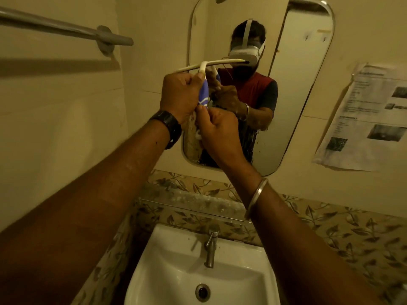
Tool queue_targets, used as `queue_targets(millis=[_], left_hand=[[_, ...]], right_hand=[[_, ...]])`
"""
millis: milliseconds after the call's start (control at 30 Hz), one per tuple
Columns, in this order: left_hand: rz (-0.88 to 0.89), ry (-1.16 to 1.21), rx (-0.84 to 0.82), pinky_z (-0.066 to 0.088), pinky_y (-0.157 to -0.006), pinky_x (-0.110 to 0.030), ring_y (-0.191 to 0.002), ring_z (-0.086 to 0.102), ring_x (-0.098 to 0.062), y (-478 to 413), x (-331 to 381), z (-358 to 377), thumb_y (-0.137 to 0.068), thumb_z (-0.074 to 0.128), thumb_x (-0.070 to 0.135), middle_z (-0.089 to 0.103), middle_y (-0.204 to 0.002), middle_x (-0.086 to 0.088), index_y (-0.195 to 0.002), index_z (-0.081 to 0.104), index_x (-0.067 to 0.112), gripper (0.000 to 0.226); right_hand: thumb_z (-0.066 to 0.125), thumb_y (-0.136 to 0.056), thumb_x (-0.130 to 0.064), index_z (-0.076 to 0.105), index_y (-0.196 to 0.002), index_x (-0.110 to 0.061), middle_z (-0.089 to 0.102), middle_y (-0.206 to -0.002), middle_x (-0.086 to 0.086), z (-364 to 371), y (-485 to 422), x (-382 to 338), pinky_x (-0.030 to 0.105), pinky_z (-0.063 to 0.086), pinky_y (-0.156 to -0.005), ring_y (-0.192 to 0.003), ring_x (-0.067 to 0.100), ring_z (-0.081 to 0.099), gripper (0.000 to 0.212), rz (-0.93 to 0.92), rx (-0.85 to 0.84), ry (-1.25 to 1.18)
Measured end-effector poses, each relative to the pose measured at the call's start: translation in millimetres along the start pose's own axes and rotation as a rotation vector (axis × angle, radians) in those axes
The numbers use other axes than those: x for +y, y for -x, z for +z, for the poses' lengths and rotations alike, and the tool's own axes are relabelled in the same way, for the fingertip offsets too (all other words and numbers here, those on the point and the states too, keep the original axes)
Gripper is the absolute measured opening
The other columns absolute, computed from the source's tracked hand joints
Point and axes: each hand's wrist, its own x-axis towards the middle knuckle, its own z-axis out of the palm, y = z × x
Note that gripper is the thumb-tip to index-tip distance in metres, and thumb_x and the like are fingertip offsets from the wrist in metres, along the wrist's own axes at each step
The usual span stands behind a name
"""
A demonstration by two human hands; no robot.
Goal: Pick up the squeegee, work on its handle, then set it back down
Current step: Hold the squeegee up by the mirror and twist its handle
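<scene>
I hold a small squeegee [203,90] up in front of the mirror. It has a blue and white handle and a long white blade bar across the top. My left hand [179,95] grips the handle from the left, fingers curled round it. My right hand [217,122] pinches the lower end of the handle just below the left hand. The handle's bottom tip is hidden behind my fingers.
A rounded wall mirror [297,91] hangs behind the squeegee and reflects a person wearing a headset. Below are a narrow glass shelf [189,205], a white sink [174,267] and a metal tap [211,247]. A towel rail [66,29] juts out upper left; a printed sheet [370,119] is stuck at right.
</scene>
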Motion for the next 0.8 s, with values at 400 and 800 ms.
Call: queue_targets(millis=[400, 800], left_hand=[[-0.214, 0.027, -0.098, 0.062, -0.068, -0.054, -0.07, 0.069, -0.039, 77.3, -53.0, 12.0, -0.098, 0.063, 0.03, 0.072, -0.079, -0.023, -0.084, 0.074, -0.001, 0.036], [-0.171, 0.036, -0.01, 0.058, -0.063, -0.041, -0.06, 0.061, -0.023, 44.8, -44.4, 10.9, -0.098, 0.062, 0.032, 0.067, -0.069, -0.013, -0.083, 0.073, 0.0, 0.037]], right_hand=[[0.056, -0.108, -0.026, 0.064, -0.068, -0.003, 0.064, -0.056, 0.014, -2.2, 80.6, 47.8, 0.045, 0.056, -0.046, -0.044, 0.027, 0.061, 0.047, 0.152, -0.084, 0.048], [0.056, -0.108, -0.025, 0.062, -0.067, -0.001, 0.061, -0.052, 0.007, 0.6, 43.6, 38.2, 0.047, 0.055, -0.045, -0.043, 0.021, 0.06, 0.047, 0.088, -0.111, 0.058]])
